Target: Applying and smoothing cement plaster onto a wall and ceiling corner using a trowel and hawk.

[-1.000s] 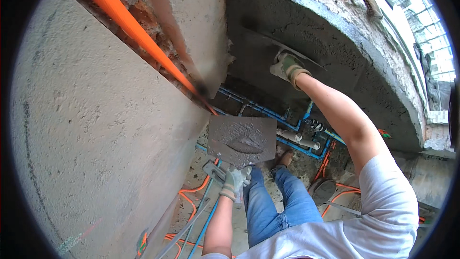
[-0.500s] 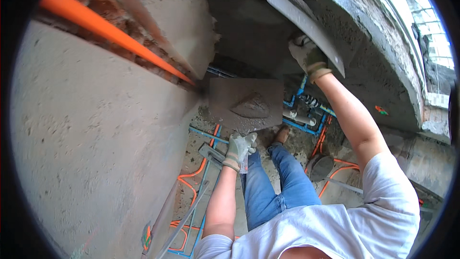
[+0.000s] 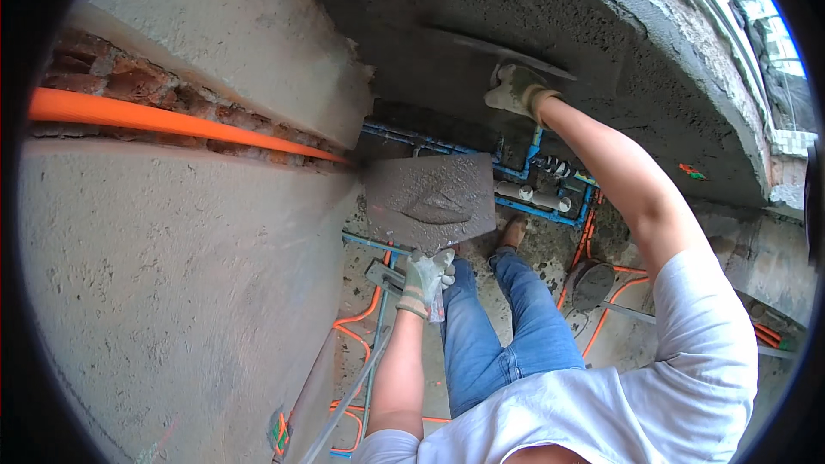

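Note:
In a light work glove, my left hand [image 3: 424, 278] is closed at the near edge of a flat grey plasterer's hawk [image 3: 388, 193]; its grip is partly hidden. A small heap of wet mortar [image 3: 440, 208] lies on the board. My right hand [image 3: 517, 92], also gloved and reaching far forward, is wrapped round a plastering trowel [image 3: 528, 59]. The trowel's long blade appears almost edge-on, close against the dark, freshly coated wall [image 3: 412, 9]. Whether it touches along its whole length I cannot tell.
An orange pipe [image 3: 172, 125] runs in a brick groove across the left wall [image 3: 172, 266]. Blue pipes [image 3: 534, 211] and white fittings [image 3: 550, 201] sit low by the far wall. Orange conduits [image 3: 619, 290] cross the floor, near a round mortar-covered object [image 3: 593, 283].
My right hand has brought the trowel left, turning its blade from broad face to nearly edge-on against the wall. The hawk sits slightly further left and nearer, as the whole view has shifted.

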Available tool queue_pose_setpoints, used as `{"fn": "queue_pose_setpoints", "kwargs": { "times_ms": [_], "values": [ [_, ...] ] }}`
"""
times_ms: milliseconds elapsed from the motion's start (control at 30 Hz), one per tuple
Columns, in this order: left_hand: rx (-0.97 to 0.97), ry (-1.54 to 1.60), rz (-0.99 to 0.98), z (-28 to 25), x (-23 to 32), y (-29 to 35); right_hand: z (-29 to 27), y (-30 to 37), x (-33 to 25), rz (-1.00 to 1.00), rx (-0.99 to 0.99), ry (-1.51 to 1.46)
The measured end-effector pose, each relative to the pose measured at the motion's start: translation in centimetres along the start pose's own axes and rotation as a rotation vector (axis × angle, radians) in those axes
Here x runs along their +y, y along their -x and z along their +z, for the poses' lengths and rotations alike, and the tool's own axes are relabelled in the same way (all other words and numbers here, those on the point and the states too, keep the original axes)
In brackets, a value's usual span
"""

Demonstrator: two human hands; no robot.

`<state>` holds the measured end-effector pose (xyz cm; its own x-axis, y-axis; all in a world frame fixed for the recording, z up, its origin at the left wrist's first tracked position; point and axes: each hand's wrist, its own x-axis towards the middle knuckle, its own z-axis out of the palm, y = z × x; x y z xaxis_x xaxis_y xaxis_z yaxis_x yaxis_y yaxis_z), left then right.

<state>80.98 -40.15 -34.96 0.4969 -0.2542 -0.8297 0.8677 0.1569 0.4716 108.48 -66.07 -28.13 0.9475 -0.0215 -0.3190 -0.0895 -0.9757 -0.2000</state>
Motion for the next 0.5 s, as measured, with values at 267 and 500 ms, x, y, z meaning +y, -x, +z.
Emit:
{"fn": "queue_pose_setpoints", "kwargs": {
  "times_ms": [267, 500],
  "values": [
    [-0.112, 0.149, -0.01, 1.8, 4.6, -2.5, -6.8, 8.2, 0.3, 0.142, 0.116, -0.171],
    [-0.053, -0.068, 0.408, 6.9, 11.1, -2.8, -2.9, 18.1, 2.6, -0.204, -0.338, -0.039]
  ]
}}
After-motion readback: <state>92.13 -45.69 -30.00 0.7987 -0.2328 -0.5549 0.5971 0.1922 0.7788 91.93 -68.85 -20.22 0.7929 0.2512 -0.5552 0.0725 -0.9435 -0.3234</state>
